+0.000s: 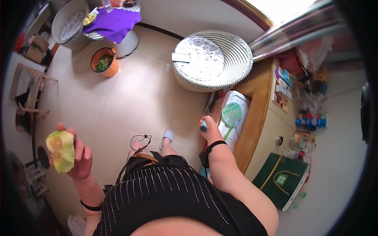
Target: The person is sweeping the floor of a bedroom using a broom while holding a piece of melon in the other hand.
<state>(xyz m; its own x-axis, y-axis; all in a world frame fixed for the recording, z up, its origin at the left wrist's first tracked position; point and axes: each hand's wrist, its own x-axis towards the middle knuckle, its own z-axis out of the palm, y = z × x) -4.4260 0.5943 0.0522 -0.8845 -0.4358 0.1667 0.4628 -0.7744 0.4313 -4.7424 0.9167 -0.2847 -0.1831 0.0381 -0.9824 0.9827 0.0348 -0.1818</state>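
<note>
Grip full both sides – L hand holds a pale-green peeled fruit/veg w/ brownish patch, up at far L of view, R hand wraps round a blue-grey handle nr the white box, orange bucket further off on the floor – can't tell what's past the handle

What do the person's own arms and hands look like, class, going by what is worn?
The left hand and right hand are ungloved, the forearms sleeveless. A narrow black band circles the left wrist; a black strap with a small dark boxy piece circles the right.
</note>
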